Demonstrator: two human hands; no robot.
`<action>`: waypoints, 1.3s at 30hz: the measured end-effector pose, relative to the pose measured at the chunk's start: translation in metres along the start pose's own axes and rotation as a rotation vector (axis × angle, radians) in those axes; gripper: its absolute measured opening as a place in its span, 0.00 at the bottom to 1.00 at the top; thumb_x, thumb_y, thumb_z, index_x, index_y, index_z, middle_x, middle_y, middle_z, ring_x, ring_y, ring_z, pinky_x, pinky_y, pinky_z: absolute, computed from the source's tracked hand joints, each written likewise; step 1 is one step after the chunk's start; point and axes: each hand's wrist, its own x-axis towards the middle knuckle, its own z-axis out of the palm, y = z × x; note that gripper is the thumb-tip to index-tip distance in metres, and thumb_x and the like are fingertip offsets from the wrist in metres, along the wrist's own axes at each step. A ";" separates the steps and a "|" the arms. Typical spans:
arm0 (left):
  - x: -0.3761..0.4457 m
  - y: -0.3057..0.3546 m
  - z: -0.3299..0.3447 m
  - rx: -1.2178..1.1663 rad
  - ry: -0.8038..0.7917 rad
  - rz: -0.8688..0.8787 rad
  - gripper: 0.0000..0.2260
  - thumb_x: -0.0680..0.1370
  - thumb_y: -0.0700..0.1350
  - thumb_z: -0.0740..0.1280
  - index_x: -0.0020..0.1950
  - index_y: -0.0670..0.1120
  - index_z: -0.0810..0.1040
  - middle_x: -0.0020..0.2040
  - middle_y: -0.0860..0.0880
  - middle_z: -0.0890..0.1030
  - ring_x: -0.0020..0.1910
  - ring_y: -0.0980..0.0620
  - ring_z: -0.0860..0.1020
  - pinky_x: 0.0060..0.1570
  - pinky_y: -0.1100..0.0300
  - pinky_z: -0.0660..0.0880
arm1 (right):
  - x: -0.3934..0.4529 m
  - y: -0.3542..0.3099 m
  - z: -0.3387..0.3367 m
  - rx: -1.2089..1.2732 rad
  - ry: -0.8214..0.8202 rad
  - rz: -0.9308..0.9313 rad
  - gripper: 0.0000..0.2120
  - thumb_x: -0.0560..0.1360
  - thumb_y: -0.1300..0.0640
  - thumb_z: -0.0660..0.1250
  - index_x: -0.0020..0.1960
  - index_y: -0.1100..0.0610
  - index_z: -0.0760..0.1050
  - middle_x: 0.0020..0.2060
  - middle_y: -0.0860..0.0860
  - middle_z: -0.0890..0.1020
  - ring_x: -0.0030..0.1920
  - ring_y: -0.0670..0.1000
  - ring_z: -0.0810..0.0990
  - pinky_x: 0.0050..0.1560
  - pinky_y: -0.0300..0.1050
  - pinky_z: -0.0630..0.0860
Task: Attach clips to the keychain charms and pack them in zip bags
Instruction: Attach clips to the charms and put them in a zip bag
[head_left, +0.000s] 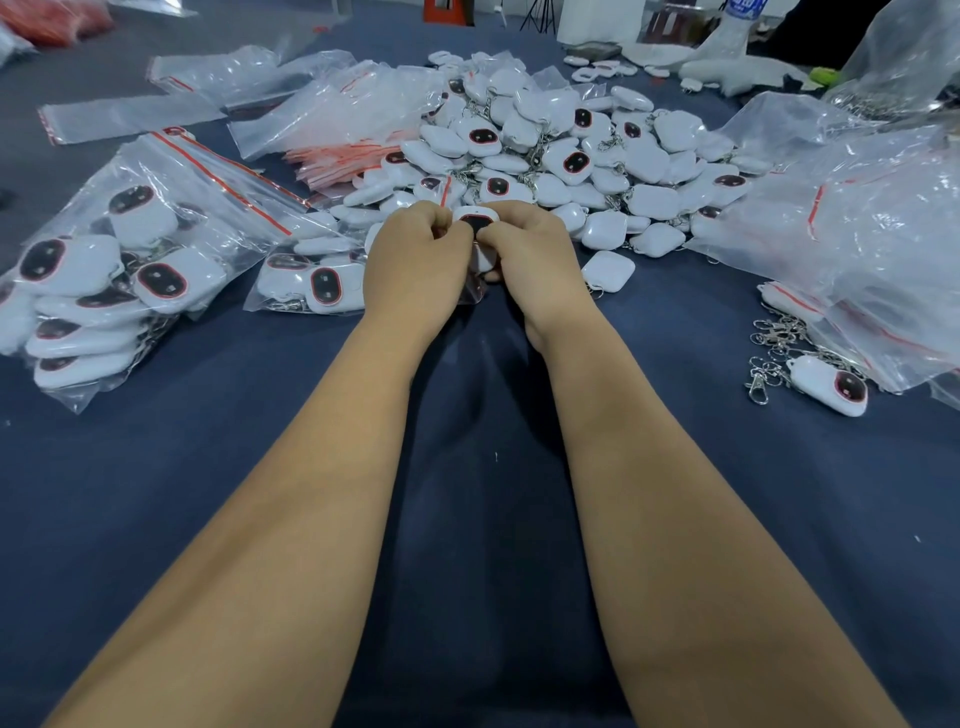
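Both the left hand (415, 260) and right hand (524, 249) pinch one charm (475, 221) near the tabletop's middle, where crowded fingertips could let it slip into the pile (571, 156).

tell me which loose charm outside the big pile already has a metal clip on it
The charm lying alone at the far right, dark face up, beside the loose clips. A clip hangs off its left end; the face-down charm nearer the hands shows none clearly.
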 end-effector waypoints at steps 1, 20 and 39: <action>0.000 0.000 0.000 -0.002 -0.001 -0.003 0.09 0.77 0.45 0.62 0.44 0.42 0.79 0.34 0.53 0.75 0.35 0.53 0.71 0.38 0.56 0.68 | 0.000 0.000 0.000 -0.011 0.001 0.001 0.09 0.75 0.66 0.62 0.46 0.58 0.80 0.35 0.51 0.80 0.36 0.48 0.76 0.42 0.43 0.75; 0.000 0.001 0.000 -0.005 -0.034 -0.016 0.07 0.76 0.47 0.62 0.41 0.48 0.77 0.35 0.54 0.77 0.35 0.55 0.72 0.37 0.58 0.69 | -0.002 -0.004 -0.002 0.093 0.025 0.017 0.12 0.73 0.68 0.60 0.37 0.56 0.77 0.27 0.47 0.78 0.28 0.44 0.74 0.32 0.36 0.72; -0.002 0.002 0.002 -0.038 0.048 0.051 0.10 0.77 0.46 0.61 0.39 0.44 0.76 0.34 0.53 0.74 0.33 0.56 0.69 0.36 0.55 0.68 | -0.001 -0.004 0.001 0.133 0.100 0.032 0.10 0.75 0.66 0.62 0.38 0.55 0.74 0.31 0.49 0.78 0.34 0.49 0.75 0.35 0.42 0.75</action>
